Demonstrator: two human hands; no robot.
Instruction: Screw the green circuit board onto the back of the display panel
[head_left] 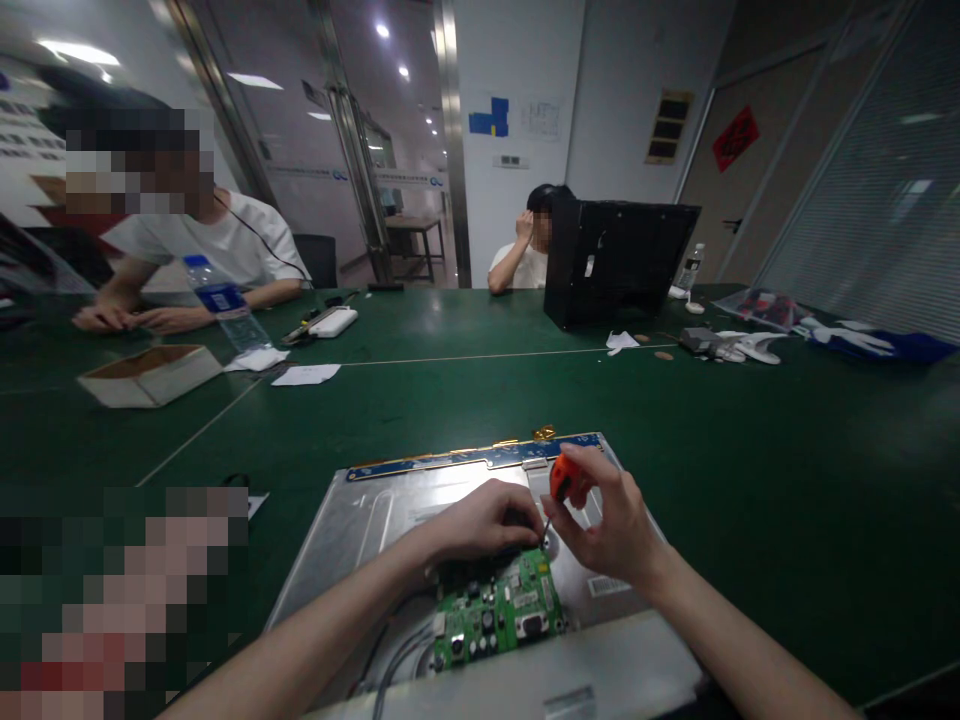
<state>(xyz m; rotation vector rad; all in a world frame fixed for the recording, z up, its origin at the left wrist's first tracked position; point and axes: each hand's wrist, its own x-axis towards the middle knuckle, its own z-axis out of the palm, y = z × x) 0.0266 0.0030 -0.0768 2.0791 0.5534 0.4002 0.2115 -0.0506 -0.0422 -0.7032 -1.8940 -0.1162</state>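
Observation:
A silver metal panel [360,510] lies before me, with a blue circuit strip [442,461] along its far edge. On it sits a green circuit board [499,610]. My right hand [619,520] is closed round the orange handle of a screwdriver [562,478], whose thin shaft slants down to the board's upper right corner. My left hand [487,520] rests over the board's far edge, fingers bent together beside the screwdriver tip; anything between those fingertips is hidden. Dark cables [401,660] run at the board's left.
The green table [420,400] carries an open box [150,380], a water bottle [229,305], white papers [306,375] and a black monitor-like casing [622,260]. White gloves [750,346] lie at the right. Two people sit across the table; a blurred patch covers the lower left.

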